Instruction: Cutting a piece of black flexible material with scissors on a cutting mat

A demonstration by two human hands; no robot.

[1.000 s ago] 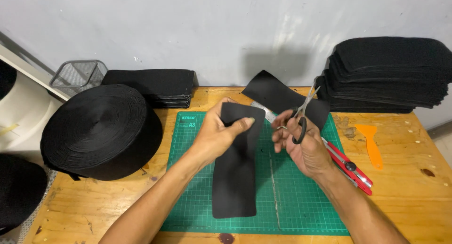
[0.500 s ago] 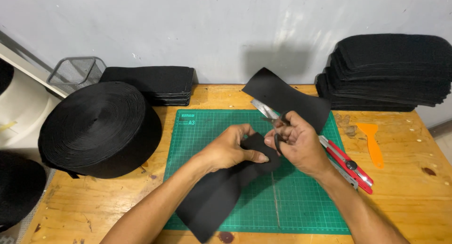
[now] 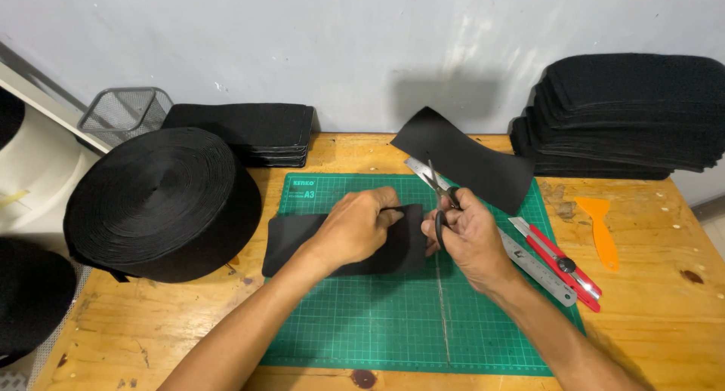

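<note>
Head view: two hands and a flat black foam strip [image 3: 343,244] on the green cutting mat [image 3: 362,323].
Left hand [image 3: 359,225] presses the strip down (fingers curled over its edge); right hand [image 3: 468,236] grips silver scissors [image 3: 430,181] beside it.

My left hand [image 3: 355,229] covers the middle of the black strip [image 3: 302,240], and my right hand [image 3: 472,236] hides the scissors' [image 3: 434,181] handles and the ruler's [image 3: 540,270] upper end. The frame's edges cut off my forearms, the felt stack [image 3: 634,112] at right, and the dark roll [image 3: 30,300] at lower left.
</note>
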